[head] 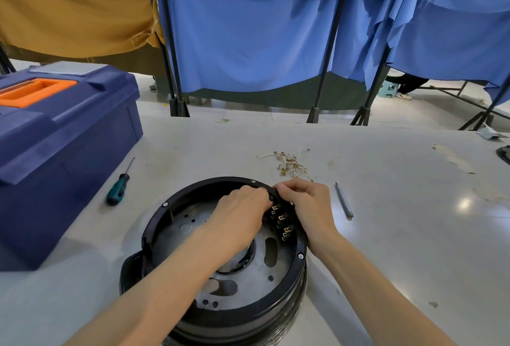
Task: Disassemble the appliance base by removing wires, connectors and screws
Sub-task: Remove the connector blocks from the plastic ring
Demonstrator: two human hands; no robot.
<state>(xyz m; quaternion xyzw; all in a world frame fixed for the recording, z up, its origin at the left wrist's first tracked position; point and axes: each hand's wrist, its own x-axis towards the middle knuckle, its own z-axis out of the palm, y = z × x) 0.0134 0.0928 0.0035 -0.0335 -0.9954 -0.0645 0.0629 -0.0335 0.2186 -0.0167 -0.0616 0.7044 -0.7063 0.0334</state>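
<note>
The round black appliance base (154,224) lies on the table with its grey metal plate (278,276) facing up. A black terminal block with brass connectors (281,221) sits inside the far right rim. My left hand (240,213) reaches into the base with fingers curled at the top of that block. My right hand (306,202) grips the rim and the block from the outside, fingers curled over it. What the fingertips pinch is hidden. Small screws (300,256) sit around the rim.
A pile of removed wires and brass connectors (291,163) lies beyond the base. A teal-handled screwdriver (118,188) lies at left, a grey metal tool (344,203) at right. A blue toolbox (63,147) fills the left. Blue curtains on black stands hang behind.
</note>
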